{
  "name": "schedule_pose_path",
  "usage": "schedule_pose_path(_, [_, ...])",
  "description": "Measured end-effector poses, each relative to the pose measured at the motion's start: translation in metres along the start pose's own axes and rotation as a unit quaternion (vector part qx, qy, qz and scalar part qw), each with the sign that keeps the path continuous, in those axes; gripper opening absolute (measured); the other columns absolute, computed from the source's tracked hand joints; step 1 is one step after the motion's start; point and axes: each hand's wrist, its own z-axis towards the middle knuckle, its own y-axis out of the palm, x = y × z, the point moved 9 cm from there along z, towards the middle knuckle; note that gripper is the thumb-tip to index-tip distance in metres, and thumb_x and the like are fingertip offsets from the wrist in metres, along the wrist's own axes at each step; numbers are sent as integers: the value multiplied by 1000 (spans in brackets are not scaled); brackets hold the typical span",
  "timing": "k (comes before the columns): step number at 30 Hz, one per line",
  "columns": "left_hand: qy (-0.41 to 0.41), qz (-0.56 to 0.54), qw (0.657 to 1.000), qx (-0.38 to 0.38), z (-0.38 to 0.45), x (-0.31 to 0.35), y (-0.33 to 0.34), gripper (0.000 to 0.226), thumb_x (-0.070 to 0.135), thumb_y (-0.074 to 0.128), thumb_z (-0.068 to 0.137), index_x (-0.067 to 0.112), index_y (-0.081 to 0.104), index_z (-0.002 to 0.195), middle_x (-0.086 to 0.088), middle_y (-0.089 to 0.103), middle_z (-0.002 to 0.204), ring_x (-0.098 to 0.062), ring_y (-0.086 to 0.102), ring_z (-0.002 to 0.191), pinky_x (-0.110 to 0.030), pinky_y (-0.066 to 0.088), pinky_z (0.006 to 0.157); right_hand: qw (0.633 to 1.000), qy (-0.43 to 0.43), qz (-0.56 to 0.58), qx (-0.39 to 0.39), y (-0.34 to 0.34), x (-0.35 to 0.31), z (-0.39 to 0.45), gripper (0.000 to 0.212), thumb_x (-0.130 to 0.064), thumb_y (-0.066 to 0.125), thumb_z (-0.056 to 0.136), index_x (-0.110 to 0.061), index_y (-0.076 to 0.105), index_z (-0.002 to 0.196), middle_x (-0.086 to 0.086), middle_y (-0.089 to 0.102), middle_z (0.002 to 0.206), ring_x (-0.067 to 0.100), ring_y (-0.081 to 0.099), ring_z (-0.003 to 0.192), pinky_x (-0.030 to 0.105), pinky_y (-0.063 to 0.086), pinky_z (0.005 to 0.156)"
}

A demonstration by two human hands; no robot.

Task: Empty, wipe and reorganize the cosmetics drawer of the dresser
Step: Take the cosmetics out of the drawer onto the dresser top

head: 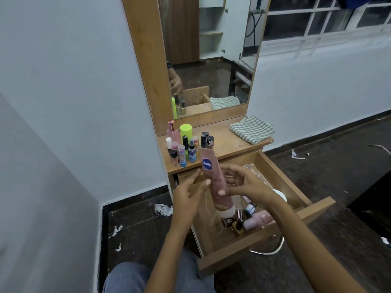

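Observation:
A pink lotion tube [213, 178] with a blue oval label and white cap is held above the open wooden drawer [249, 244]. My right hand [245, 185] grips the tube, thumb across its front. My left hand [188, 195] touches the tube's left side with nearly straight fingers. In the drawer lie a pink bottle [260, 220], small dark bottles and a white jar [280, 194]. On the dresser top [228, 144] stand several small bottles [184, 149], among them a lime-green can [186, 129].
A folded green-checked cloth [251, 129] lies at the dresser top's right end. A mirror [209, 53] rises behind it. White walls close in on the left. Paper scraps [163, 209] litter the dark floor. My denim-clad knee [127, 278] is below the drawer.

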Motion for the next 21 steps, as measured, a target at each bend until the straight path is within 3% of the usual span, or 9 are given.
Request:
schedule_pose_path(3, [14,-55,998,28,-1,11,-14,43,24,68,84,13,61,125,5,68,116,-8,62,109,-35,55,87,998,-22,61,-9,11,-5,10,54,6,71,73,-8,57,123,15,64,123,32,61,115,45,52,94])
schedule_pose_path(7, [24,-45,998,47,2,22,-36,46,26,77,73,14,65,116,5,71,104,-7,66,98,-28,56,79,995,-56,74,22,17,-15,19,49,5,73,67,-6,62,114,13,70,111,29,65,107,37,56,86])
schedule_pose_path(12, [45,-12,993,109,9,39,-69,39,16,82,69,10,65,104,2,70,96,4,64,85,-3,45,67,991,-91,49,88,26,-26,31,44,4,76,67,-5,62,107,10,73,102,23,69,98,29,57,80])
schedule_pose_path(21, [111,3,966,233,41,75,-153,37,21,82,70,16,61,100,8,69,93,2,64,82,-3,44,65,981,-114,-47,150,20,-16,37,23,-2,74,78,-5,69,100,7,74,94,19,71,90,25,56,79])
